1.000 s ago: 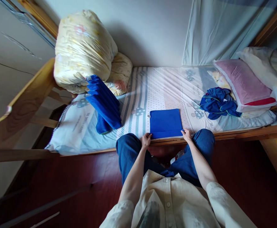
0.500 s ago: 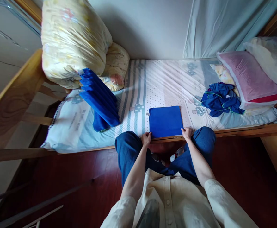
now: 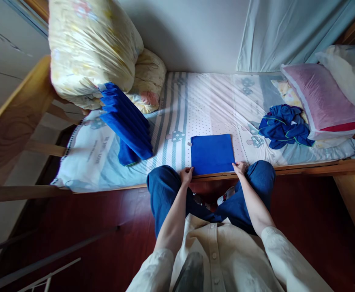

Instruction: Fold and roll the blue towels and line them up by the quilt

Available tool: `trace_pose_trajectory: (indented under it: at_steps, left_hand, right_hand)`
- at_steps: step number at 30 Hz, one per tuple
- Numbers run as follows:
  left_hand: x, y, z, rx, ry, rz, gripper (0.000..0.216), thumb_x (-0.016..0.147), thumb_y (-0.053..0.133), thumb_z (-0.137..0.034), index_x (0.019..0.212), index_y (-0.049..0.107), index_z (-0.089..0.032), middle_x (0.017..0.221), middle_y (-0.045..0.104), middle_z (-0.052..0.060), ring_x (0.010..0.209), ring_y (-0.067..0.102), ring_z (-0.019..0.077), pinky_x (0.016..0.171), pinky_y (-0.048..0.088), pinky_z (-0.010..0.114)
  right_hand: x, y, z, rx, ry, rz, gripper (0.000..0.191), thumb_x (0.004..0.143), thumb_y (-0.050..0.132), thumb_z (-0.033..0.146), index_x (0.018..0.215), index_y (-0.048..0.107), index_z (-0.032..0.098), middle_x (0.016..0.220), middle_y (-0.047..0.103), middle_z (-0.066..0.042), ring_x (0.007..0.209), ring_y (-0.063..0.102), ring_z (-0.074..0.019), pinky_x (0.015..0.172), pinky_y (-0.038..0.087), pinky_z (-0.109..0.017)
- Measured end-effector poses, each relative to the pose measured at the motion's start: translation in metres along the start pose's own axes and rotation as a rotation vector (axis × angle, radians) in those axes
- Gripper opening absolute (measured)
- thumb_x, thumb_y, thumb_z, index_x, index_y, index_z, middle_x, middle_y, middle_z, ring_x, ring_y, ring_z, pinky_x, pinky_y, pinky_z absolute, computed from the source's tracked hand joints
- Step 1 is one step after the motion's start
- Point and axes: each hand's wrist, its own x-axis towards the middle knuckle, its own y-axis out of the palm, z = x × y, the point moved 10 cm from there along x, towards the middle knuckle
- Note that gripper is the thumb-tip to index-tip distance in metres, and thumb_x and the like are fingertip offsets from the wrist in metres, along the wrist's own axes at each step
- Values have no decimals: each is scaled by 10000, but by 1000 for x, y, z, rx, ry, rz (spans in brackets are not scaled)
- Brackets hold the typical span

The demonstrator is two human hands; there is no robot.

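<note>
A folded blue cloth (image 3: pixel 212 153) lies flat at the near edge of the bed. My left hand (image 3: pixel 186 175) pinches its near left corner, fingers closed on the fabric. My right hand (image 3: pixel 240 167) grips its near right corner the same way. A leaning stack of several folded blue cloths (image 3: pixel 125 119) rests to the left against a large yellow bundled quilt (image 3: pixel 92 52). A crumpled pile of dark blue garments (image 3: pixel 282 127) lies to the right, beside a pink pillow (image 3: pixel 320 97).
The bed's wooden side rail (image 3: pixel 314 167) runs along the near edge, with my knees against it. A striped patterned sheet (image 3: pixel 195 105) covers the mattress. A wooden footboard (image 3: pixel 16 117) stands at the left. The floor below is dark red.
Both hands stay on the near corners of the folded cloth. The view has shifted slightly, so the bed appears a little higher and to the left.
</note>
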Motion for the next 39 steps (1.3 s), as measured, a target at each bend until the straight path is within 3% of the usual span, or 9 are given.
trace_pose_trajectory:
  at_steps: [4,8,12,15,19,24,28,39]
  left_hand:
    - [-4,-9,-10,-37,46,-15,172,866,612,-284,927,706,-154,937,762,111,910,728,235,865,571,340]
    - [-16,-17,-38,-15,237,-39,225,877,616,-252,1065,706,-167,1178,714,143,1137,685,273,1040,526,418]
    - [-40,9,-70,78,543,190,320,876,658,-279,1188,699,-224,1410,634,104,1412,510,272,1214,382,423]
    - [-49,28,-70,161,610,295,417,893,636,-310,1297,655,-208,1490,581,116,1469,449,279,1232,357,445]
    - [-42,39,-51,291,556,283,551,884,621,-285,1418,560,-165,1520,549,159,1490,421,298,1226,355,461]
    - [-37,49,-40,431,608,302,700,767,540,-30,1461,526,-122,1525,535,186,1492,418,303,1249,313,455]
    - [-36,51,-39,490,671,312,776,720,470,48,1473,531,-130,1505,559,174,1466,455,302,1263,285,479]
    - [-34,43,-51,661,667,336,663,809,423,60,1394,623,-180,1476,601,102,1411,529,226,1221,365,412]
  right_hand:
    - [-9,-11,8,27,-56,-40,156,795,671,282,902,739,192,809,777,-99,854,705,-266,839,547,-353]
    - [-23,-28,44,11,-324,-114,271,888,560,224,1093,730,174,1055,764,-131,1026,688,-262,989,528,-395]
    - [-48,-15,80,-27,-612,54,301,949,536,230,1170,740,207,1206,730,-126,1164,662,-259,1079,508,-405]
    - [-63,2,85,-77,-684,214,342,907,637,234,1236,729,209,1301,709,-120,1236,646,-268,1120,497,-431]
    - [-68,17,75,-179,-692,312,510,813,702,131,1317,693,209,1381,674,-123,1333,599,-285,1167,467,-482]
    - [-60,18,66,-234,-660,285,597,777,556,-43,1318,689,172,1412,653,-134,1359,586,-273,1189,452,-474]
    - [-55,17,64,-253,-613,255,627,782,520,-67,1328,685,193,1386,674,-118,1327,615,-272,1176,468,-462]
    - [-49,12,73,-394,-479,293,517,901,473,-19,1306,698,210,1291,729,-117,1189,703,-250,1092,503,-387]
